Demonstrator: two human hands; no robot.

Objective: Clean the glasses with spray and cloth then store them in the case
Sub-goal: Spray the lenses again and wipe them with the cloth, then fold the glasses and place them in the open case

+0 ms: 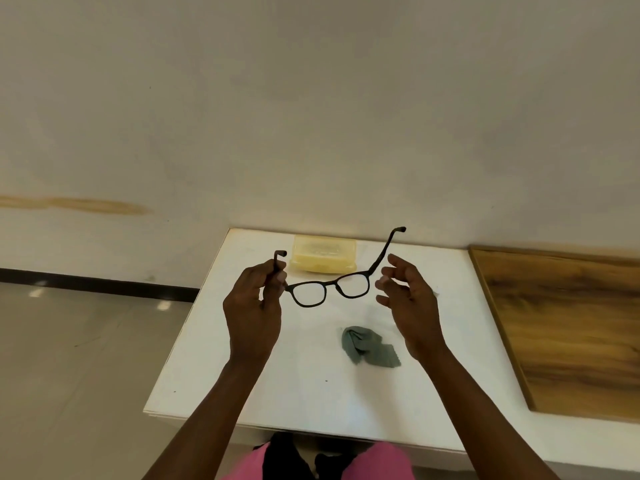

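Left hand (254, 299) is pinched on one arm of the glasses (327, 289); right hand (407, 292) hangs loose, touching nothing. Fold both arms before reaching for the case (323, 258)

left hand (254, 299) perhaps hides temple hinge.

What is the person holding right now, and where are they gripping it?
The left hand holds the dark glasses by one temple arm, near the hinge. The right hand is open beside the other arm, gripping nothing.
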